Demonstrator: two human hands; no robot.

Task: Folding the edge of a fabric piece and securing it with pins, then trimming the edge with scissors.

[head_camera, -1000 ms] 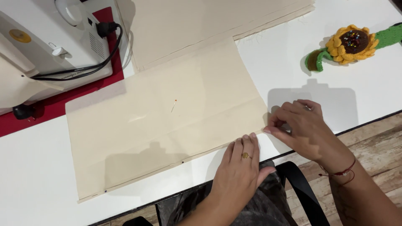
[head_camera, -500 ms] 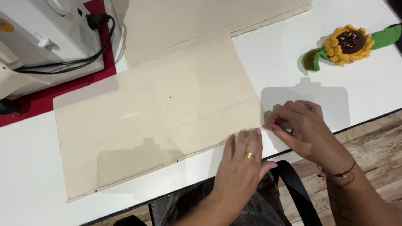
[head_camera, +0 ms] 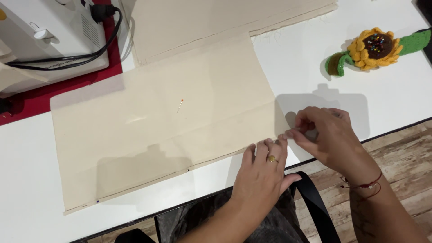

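Pinching the near right corner of the cream fabric panel [head_camera: 162, 130], my right hand [head_camera: 328, 137] is closing fingertips together on it while my left hand [head_camera: 263, 173] is pressing flat, fingers together, just left; the panel's length is running leftward along the table [head_camera: 382, 99].

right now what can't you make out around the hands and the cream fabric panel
- Head view: whatever the right hand pinches at the corner of the cream fabric panel; its fingertips cover it.
- The fabric edge beneath the left hand, covered by its palm.
- The white sewing machine, cut off by the top and left edges.
- The dark specks along the panel's near edge, too small to identify.
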